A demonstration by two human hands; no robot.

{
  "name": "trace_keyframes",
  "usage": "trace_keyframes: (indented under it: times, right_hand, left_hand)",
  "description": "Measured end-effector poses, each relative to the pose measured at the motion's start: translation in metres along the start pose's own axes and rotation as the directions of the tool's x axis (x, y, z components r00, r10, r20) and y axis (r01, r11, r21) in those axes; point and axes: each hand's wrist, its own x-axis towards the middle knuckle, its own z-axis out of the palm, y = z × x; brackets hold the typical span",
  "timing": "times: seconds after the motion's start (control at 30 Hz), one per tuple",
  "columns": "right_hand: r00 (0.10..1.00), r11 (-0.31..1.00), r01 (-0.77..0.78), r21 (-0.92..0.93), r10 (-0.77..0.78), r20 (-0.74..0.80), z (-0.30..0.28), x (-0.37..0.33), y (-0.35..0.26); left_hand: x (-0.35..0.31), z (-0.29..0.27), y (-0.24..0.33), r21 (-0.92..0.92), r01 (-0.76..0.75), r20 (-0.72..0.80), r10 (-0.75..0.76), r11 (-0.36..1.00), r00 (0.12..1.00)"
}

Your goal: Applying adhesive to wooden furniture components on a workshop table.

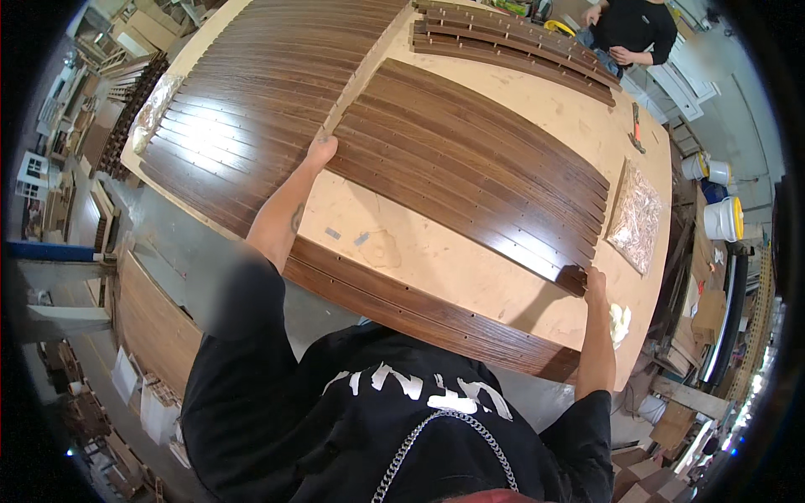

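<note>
Both arms reach forward, spread wide, left hand [321, 149] and right hand [594, 283] pressed palm-down.

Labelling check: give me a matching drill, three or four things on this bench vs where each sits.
Things:
1 left hand
2 right hand
3 clear bag
4 yellow-lidded bucket

Places:
A on the floor right of the bench
B at the slat set's near right corner
C on the bench right of the slats
D at the slat set's left end

Pairs: 1-D, 2-B, 3-C, 4-A

Four slat groups [470, 159], three buckets [723, 220]
</note>
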Motion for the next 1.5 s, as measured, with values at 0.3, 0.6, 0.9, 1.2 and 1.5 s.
trace_keyframes:
  times: [0.3,0.6,0.9,1.2,1.5]
  right_hand:
    - [0.998,0.979,0.062,-0.192,-0.061,0.011,0.022,-0.004,-0.01]
    - [0.781,0.604,0.616,-0.506,-0.384,0.492,-0.019,-0.11,-0.039]
    - [0.459,0.1,0.882,-0.46,-0.4,0.793,0.014,-0.322,-0.044]
    - [0.426,0.06,0.882,-0.467,-0.521,0.739,0.016,-0.292,-0.079]
    - [0.351,-0.189,0.864,-0.467,-0.439,0.827,0.113,-0.191,-0.046]
  left_hand:
    - [0.008,-0.026,-0.009,0.07,-0.042,0.059,0.038,0.997,0.998]
    - [-0.126,-0.053,0.138,0.297,-0.296,0.551,0.09,0.908,0.83]
    - [-0.326,-0.08,0.178,0.177,-0.96,0.947,0.228,0.218,0.226]
    - [-0.262,-0.056,0.21,0.082,-0.994,0.937,0.334,0.074,0.102]
    - [-0.19,0.023,0.122,0.177,-0.984,0.94,0.291,0.02,0.175]
